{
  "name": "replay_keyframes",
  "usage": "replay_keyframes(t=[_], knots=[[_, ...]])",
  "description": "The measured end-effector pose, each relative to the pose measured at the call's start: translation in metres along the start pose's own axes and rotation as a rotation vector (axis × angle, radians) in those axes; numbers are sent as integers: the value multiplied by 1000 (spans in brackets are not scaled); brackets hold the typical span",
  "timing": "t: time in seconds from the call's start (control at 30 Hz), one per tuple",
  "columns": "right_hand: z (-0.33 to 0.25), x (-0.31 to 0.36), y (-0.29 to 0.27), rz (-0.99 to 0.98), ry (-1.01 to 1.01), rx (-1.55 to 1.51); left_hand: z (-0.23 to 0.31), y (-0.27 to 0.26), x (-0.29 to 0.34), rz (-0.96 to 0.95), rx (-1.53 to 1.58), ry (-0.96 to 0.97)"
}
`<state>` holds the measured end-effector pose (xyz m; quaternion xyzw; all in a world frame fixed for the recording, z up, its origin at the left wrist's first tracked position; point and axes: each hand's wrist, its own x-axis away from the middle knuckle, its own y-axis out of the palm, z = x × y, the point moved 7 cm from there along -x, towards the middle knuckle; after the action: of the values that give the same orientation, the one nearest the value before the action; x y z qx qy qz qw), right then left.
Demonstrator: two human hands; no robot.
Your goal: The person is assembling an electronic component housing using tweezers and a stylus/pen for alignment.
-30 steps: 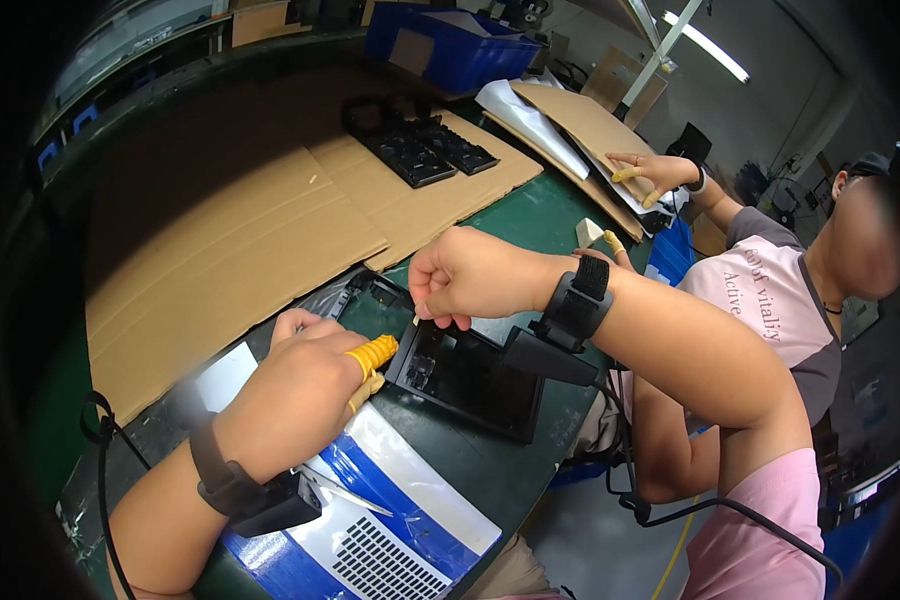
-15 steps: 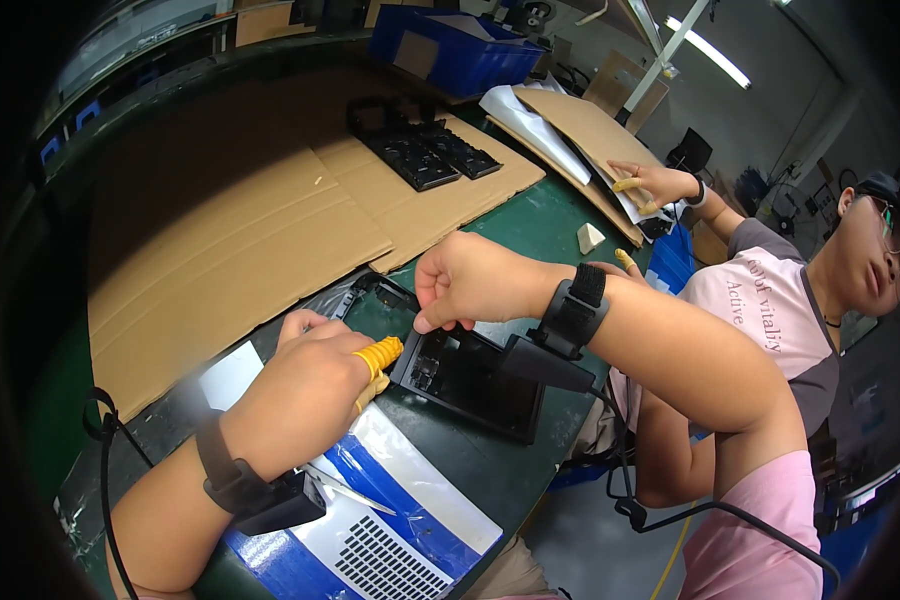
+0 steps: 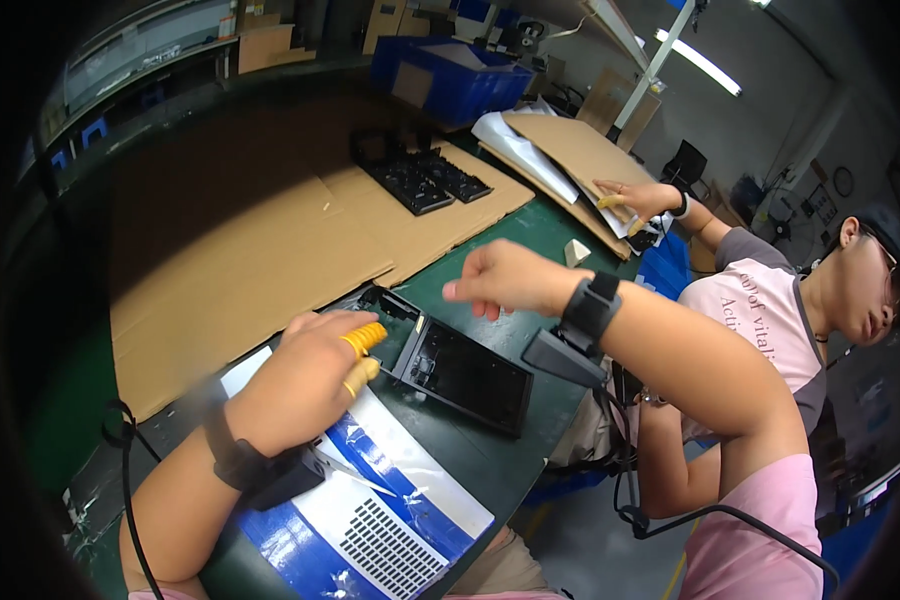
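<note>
A black rectangular plastic housing [image 3: 470, 385] with an open frame at its far-left end lies on the green table. My left hand [image 3: 315, 365], with yellow finger covers on two digits, is closed at the housing's left edge; its fingertips are partly hidden. My right hand [image 3: 505, 278] hangs above the table, just beyond the housing and apart from it. Its thumb and forefinger are pressed together; whether something small sits between them I cannot make out. Under my left wrist a pair of scissors [image 3: 355, 472] rests on a blue-and-white sheet [image 3: 435, 500] bearing rows of small black pieces.
Beyond my hands, cardboard [image 3: 260, 260] covers the table, with more black plastic parts [image 3: 410, 180] on it. A blue bin [image 3: 460, 85] stands at the back. To the right, a co-worker's hand [image 3: 640, 200] touches stacked cardboard sheets [image 3: 580, 150], near a small white block [image 3: 576, 252].
My right hand has lifted off the housing's upper edge and moved a little to the right. My left hand stays at the housing's left edge.
</note>
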<state>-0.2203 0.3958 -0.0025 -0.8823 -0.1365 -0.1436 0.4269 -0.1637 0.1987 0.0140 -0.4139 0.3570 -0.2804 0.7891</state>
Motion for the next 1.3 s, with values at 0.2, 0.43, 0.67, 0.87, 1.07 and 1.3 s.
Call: replay_keyframes(t=[0.2, 0.43, 0.67, 0.87, 1.07, 1.3], knots=[[-1, 78, 59, 97, -256, 397, 18, -78, 40, 199, 14, -119], [-9, 149, 10, 438, -307, 252, 55, -65, 159, 644, 235, -38], [-158, 244, -180, 930, -598, 108, 16, -71, 208, 810, 687, -485], [-313, 177, -282, 1012, -397, 319, 2, -60, 202, 758, 710, -484], [-358, 42, -306, 1117, -293, 132, -10, -41, 212, 654, 738, -566], [-325, 64, -248, 1041, -926, -258, 2, -46, 209, 517, 577, -598]])
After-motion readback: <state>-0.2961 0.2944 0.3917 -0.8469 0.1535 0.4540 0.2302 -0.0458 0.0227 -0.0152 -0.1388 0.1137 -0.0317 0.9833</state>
